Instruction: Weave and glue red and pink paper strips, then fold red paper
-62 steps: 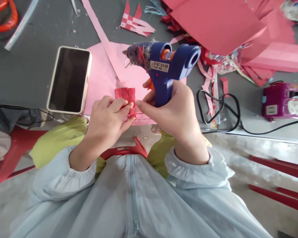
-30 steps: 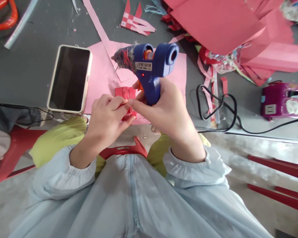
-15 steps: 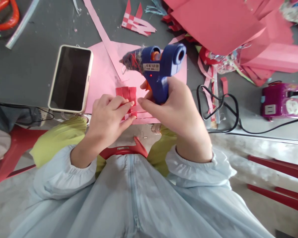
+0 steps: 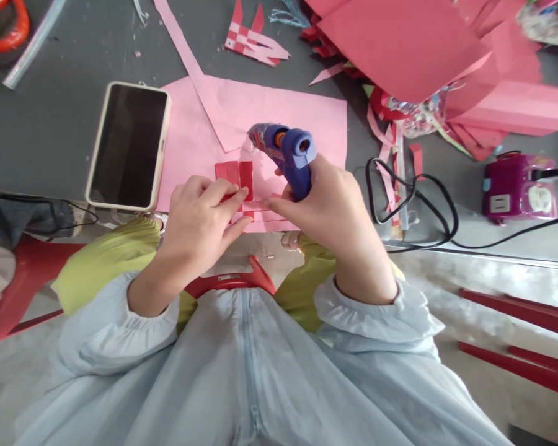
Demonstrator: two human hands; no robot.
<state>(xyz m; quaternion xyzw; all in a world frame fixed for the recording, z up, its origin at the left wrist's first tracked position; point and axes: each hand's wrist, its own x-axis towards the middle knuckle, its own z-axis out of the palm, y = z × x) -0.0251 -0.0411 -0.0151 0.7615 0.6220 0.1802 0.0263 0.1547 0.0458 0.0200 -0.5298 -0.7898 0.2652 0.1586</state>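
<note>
My right hand is wrapped round the handle of a blue hot glue gun, whose nozzle points up and to the left. Under my left hand lies a small weave of red paper strips and pink paper strips. The thumb and fingers of that hand pinch and press the weave, partly covering it. My right thumb reaches down close to the pink strips; whether it touches them I cannot tell. Beneath all this a pink paper sheet is spread at the table's near edge.
A phone lies left of the sheet. Behind it sits a woven red-and-pink paper fish. Red paper sheets pile up at the back right. A black cable loops near a purple power socket box. Orange-handled scissors lie far left.
The glue gun has tipped and come lower, its nozzle now pointing further back from the weave's right side. My left hand stays on the weave, almost unmoved.
</note>
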